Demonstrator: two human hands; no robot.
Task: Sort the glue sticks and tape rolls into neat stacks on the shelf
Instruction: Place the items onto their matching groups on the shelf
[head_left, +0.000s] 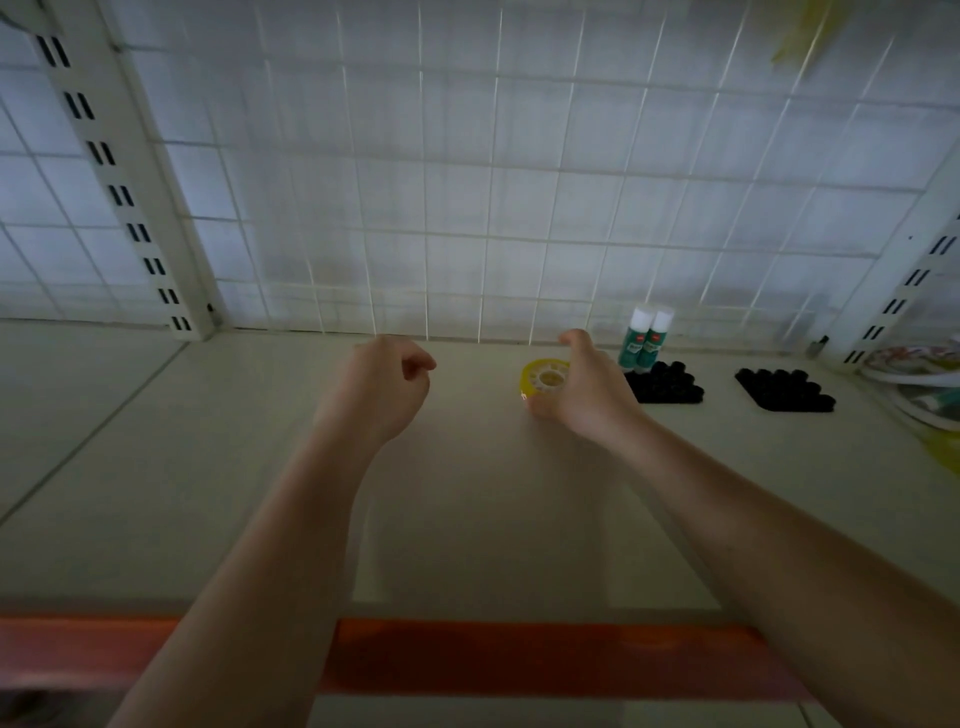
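Note:
A yellow tape roll (543, 380) lies flat on the pale shelf (467, 493), near the back. My right hand (584, 392) curls round its right side, thumb low at the front and fingers over the far edge. My left hand (382, 387) hovers to the left of the roll with its fingers curled and nothing in it. Two green glue sticks (647, 338) with white caps stand upright side by side against the wire grid, just right of my right hand.
Two flat groups of black round caps (665, 383) (784, 391) lie on the shelf right of the glue sticks. A white bag or dish with items (914, 384) sits at the far right. A wire grid back panel (467, 208) closes the rear; an orange strip (519, 654) edges the front.

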